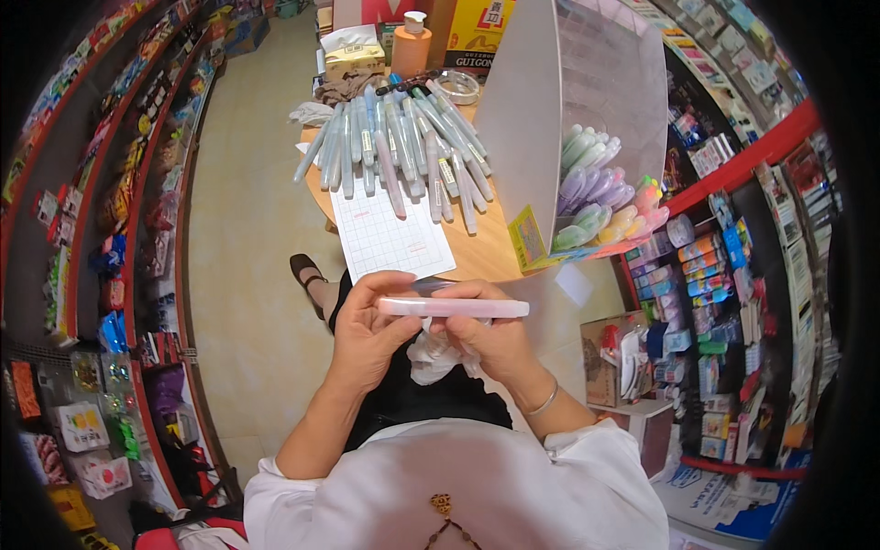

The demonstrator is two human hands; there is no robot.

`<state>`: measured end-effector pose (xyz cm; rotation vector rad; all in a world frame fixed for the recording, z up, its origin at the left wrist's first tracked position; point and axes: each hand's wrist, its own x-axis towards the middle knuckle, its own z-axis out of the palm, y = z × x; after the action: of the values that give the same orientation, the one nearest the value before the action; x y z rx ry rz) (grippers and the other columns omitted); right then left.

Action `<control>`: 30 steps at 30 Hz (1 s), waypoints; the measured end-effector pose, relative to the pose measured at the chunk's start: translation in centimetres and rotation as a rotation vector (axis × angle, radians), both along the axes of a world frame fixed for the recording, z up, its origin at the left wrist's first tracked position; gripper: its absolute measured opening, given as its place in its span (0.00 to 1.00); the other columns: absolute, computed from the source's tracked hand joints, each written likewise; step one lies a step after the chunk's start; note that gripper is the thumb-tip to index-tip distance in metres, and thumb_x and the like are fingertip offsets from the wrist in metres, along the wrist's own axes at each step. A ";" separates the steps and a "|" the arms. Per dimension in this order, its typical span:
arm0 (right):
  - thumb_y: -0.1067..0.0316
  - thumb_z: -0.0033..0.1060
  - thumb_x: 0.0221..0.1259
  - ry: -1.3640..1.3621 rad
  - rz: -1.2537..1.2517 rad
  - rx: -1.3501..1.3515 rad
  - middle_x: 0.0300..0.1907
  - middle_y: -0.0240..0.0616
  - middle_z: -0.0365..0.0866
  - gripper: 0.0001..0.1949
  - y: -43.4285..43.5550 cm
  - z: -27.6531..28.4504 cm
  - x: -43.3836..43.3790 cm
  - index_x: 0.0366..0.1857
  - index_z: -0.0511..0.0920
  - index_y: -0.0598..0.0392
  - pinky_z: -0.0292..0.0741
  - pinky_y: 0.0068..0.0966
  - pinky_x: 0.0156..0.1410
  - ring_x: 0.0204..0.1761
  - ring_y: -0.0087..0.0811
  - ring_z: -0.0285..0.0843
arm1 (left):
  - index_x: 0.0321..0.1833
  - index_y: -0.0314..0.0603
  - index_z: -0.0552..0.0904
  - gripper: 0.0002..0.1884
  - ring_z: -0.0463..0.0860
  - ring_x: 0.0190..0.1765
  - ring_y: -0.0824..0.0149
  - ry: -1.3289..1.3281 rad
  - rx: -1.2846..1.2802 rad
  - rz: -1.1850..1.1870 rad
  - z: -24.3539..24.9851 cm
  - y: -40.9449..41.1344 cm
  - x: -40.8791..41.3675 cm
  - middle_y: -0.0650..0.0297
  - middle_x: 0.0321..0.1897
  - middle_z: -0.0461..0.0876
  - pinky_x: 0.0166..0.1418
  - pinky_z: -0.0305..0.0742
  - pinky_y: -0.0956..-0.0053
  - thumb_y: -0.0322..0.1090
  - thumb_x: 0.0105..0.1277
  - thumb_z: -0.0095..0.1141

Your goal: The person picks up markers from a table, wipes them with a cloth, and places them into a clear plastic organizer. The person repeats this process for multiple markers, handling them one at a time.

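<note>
Between my two hands lies a pale pink capped pen (454, 307), held level across my lap. My left hand (368, 330) grips its left end between thumb and fingers. The right part of the pen is pinched by my right hand (491, 337), which also has a crumpled white tissue (434, 354) under it. Beyond my hands, a sheet of grid paper (392, 237) rests on the wooden table. A heap of grey, translucent capped pens (405, 141) covers its far part, some bearing small labels.
A display box (519, 137) on the table's right holds several pastel pens (595, 185). Behind the heap are a roll of clear tape (457, 87), an orange bottle (412, 49), a tissue pack (353, 56) and a brown cloth (347, 88). Stocked shelves (130, 206) line both sides.
</note>
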<state>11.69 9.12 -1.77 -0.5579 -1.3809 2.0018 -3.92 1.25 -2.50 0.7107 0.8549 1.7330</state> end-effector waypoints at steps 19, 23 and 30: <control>0.72 0.70 0.54 -0.299 -0.383 1.074 0.35 0.43 0.80 0.12 1.4 9.4 4.4 0.41 0.81 0.60 0.76 0.28 0.42 0.37 0.39 0.79 | 0.41 0.34 0.82 0.12 0.81 0.34 0.67 1.038 0.266 0.150 7.1 3.9 3.4 0.58 0.38 0.82 0.34 0.76 0.78 0.19 0.53 0.65; 0.73 0.70 0.53 -0.350 -0.443 1.105 0.35 0.40 0.80 0.12 0.8 9.8 5.0 0.41 0.80 0.57 0.77 0.28 0.36 0.32 0.35 0.81 | 0.40 0.36 0.82 0.12 0.73 0.30 0.77 0.945 0.276 0.167 6.3 4.5 4.5 0.64 0.35 0.81 0.30 0.65 0.84 0.21 0.52 0.65; 0.73 0.67 0.55 -0.485 -0.450 1.146 0.35 0.39 0.82 0.08 2.0 12.9 9.0 0.37 0.81 0.57 0.77 0.23 0.38 0.33 0.34 0.82 | 0.46 0.36 0.82 0.19 0.78 0.34 0.72 0.950 0.312 0.042 6.5 5.4 5.7 0.61 0.40 0.82 0.32 0.70 0.81 0.26 0.50 0.73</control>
<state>20.69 11.08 11.14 -0.7052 -2.1358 0.5227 1.82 6.63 3.97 1.8096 1.2227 1.5442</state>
